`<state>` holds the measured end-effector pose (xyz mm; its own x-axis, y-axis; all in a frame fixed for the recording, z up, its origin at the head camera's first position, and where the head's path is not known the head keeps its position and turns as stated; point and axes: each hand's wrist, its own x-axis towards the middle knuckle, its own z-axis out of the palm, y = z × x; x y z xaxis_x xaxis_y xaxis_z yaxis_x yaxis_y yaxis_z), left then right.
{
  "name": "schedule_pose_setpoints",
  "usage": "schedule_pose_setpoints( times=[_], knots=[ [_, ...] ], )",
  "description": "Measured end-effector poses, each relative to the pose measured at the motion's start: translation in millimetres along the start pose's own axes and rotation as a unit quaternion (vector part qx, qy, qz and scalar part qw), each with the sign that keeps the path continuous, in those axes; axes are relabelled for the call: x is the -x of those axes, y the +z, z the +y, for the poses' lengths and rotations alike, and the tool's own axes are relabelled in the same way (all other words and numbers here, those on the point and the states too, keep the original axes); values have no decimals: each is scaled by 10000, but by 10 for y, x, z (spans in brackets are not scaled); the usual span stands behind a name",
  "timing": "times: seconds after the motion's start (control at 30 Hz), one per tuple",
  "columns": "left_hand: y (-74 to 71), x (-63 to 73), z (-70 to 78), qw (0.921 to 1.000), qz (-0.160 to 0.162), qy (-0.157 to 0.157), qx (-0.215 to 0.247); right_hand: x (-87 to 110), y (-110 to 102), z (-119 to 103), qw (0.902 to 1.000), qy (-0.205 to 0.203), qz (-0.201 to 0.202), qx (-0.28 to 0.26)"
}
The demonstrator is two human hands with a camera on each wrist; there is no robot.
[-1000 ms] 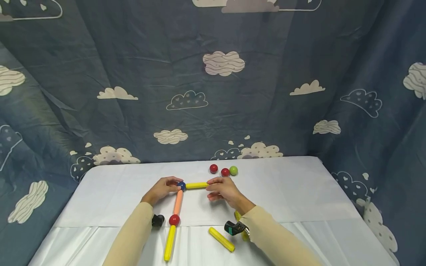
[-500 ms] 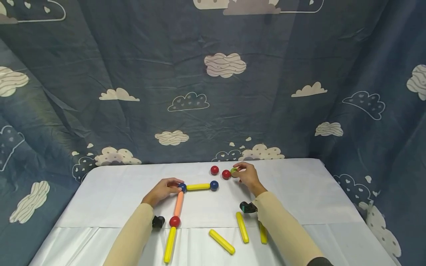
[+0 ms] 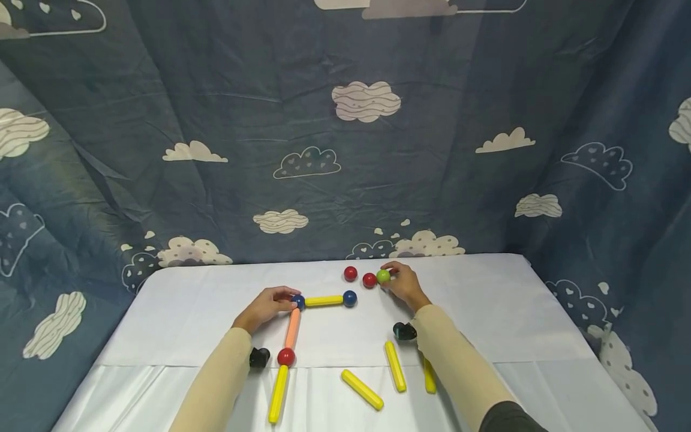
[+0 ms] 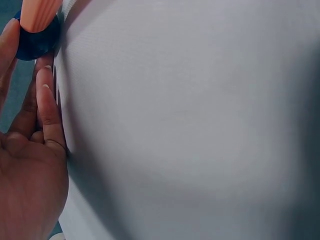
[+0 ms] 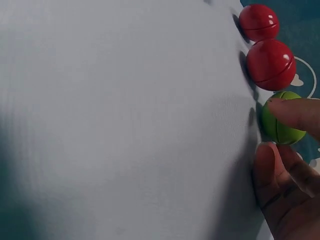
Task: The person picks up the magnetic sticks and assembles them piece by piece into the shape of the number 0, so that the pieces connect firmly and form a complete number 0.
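My left hand [image 3: 267, 309] pinches a dark blue ball [image 3: 299, 302] between thumb and fingers. From that ball a salmon stick [image 3: 292, 328] runs toward me to a red ball [image 3: 286, 357], followed by a yellow stick [image 3: 278, 394]. Rightward from the same blue ball lies another yellow stick [image 3: 324, 300], ending at a second blue ball [image 3: 349, 299]. My right hand [image 3: 406, 285] holds a green ball [image 5: 282, 117] at the back of the table, the thumb across it in the right wrist view. Only the blue ball and salmon stick end show in the left wrist view.
Two loose red balls [image 3: 369, 280] sit left of the green one; the nearer is right beside it. Several loose yellow sticks [image 3: 362, 390] lie at the front right, one partly behind my right forearm. A dark cloud-print cloth [image 3: 318, 198] hangs behind the white table [image 3: 216, 282].
My right hand has left the right end of the yellow stick, uncovering the second blue ball, and moved back and right to the green ball. My left hand stays at its blue ball.
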<state>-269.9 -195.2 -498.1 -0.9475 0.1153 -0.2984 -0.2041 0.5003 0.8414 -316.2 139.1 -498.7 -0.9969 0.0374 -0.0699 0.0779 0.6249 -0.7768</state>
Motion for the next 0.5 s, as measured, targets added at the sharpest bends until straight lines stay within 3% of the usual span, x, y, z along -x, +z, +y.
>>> schedule_pose_setpoints(
  times=[0.33,0.5],
  knots=[
    [-28,19,-13,9999,-30,-96,132,1,19,10,9993,225,99,-298],
    [-71,103,28,9999,-69,-35,-150,18,-3,8,9981,391,104,-461]
  ],
)
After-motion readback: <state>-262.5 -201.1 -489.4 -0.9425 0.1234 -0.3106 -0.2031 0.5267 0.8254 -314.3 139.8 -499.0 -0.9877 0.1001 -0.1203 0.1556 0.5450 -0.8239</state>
